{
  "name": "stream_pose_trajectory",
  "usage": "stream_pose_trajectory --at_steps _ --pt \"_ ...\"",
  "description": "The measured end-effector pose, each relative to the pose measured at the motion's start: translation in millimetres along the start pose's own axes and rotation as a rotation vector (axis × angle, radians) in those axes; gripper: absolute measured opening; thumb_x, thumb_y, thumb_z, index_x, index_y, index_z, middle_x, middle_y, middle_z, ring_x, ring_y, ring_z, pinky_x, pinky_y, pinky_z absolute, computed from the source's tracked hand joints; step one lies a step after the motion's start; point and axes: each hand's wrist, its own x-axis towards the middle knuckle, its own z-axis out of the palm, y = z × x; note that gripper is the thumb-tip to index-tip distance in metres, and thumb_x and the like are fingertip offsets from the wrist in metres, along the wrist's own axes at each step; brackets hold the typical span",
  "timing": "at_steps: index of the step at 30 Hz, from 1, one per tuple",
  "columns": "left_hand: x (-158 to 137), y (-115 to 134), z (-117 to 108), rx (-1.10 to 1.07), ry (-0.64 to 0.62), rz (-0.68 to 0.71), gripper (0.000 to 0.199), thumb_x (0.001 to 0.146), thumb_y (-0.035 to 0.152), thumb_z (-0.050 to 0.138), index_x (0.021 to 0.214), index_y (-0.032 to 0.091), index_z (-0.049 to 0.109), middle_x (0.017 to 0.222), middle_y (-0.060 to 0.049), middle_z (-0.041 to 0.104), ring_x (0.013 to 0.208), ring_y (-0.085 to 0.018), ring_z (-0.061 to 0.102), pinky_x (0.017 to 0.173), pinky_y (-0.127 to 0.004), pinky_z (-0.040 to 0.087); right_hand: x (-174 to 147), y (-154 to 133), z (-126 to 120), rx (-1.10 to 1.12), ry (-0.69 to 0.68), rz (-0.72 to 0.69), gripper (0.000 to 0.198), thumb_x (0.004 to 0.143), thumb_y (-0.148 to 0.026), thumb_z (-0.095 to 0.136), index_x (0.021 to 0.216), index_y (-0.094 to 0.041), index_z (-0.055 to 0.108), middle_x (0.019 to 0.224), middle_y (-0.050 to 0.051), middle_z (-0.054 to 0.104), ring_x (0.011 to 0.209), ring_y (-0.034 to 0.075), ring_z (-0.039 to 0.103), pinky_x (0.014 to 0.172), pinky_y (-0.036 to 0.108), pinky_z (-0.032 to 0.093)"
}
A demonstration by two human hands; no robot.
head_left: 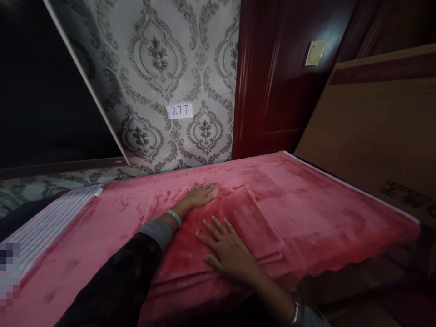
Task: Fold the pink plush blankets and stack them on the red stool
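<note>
Folded red plush cloth [254, 222] lies on pink plush spread [289, 200], under both palms. Left hand [200, 195] farther out, right hand [231, 250] nearer; both splayed open, gripping nothing. Step in hand seems pressing folds flat; next move likely calls for light sweeping toward layered edges.

I couldn't read the blurred lettering [410, 194] on the cardboard box [371, 122], which ran past my right edge. The left edge cut off the dark screen [51, 91]. The left hand [200, 195] and right hand [230, 252] hid parts of the folded pink cloth [254, 222]; a pixelated patch [9, 277] masked something lower left.
</note>
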Motion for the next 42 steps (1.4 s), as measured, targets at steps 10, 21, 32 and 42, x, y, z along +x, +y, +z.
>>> stream_pose_trajectory --at_steps 10,21,32,42 --pt "0.8 13.9 -14.6 0.043 0.031 -0.067 0.068 0.099 0.060 0.028 0.157 0.025 0.032 0.163 -0.014 0.029 0.149 -0.036 0.030 0.119 -0.064 0.017 -1.8 -1.7 -18.3 0.049 0.007 -0.011 0.057 0.100 -0.056 0.049 0.153 -0.036 0.041 0.162 0.005 0.033 0.152 0.028 0.020 0.121 0.057 0.016" --pt "37.8 78.1 1.6 0.089 -0.035 0.207 0.068 0.097 0.065 0.033 0.157 0.036 0.026 0.168 -0.006 0.016 0.153 -0.039 0.014 0.116 -0.071 0.013 -33.2 21.6 -2.9 -0.062 0.067 0.140 0.064 0.098 -0.056 0.052 0.156 -0.044 0.028 0.166 0.001 0.020 0.153 0.034 0.010 0.120 0.064 0.010" --pt "50.4 76.0 11.9 0.009 0.051 0.165 0.065 0.098 0.063 0.029 0.157 0.035 0.029 0.167 -0.004 0.022 0.150 -0.035 0.026 0.119 -0.064 0.018 -37.1 17.3 -2.2 -0.121 0.109 0.154 0.063 0.099 -0.047 0.053 0.156 -0.044 0.027 0.166 0.000 0.021 0.153 0.032 0.012 0.120 0.062 0.013" --pt "-26.5 46.1 -29.0 -0.010 0.049 -0.040 0.064 0.099 0.058 0.028 0.156 0.029 0.031 0.164 -0.007 0.030 0.152 -0.027 0.024 0.122 -0.056 0.015 -39.5 14.9 -16.7 -0.115 0.049 0.128 0.058 0.099 -0.046 0.052 0.155 -0.037 0.037 0.163 0.004 0.029 0.150 0.032 0.022 0.119 0.060 0.022"
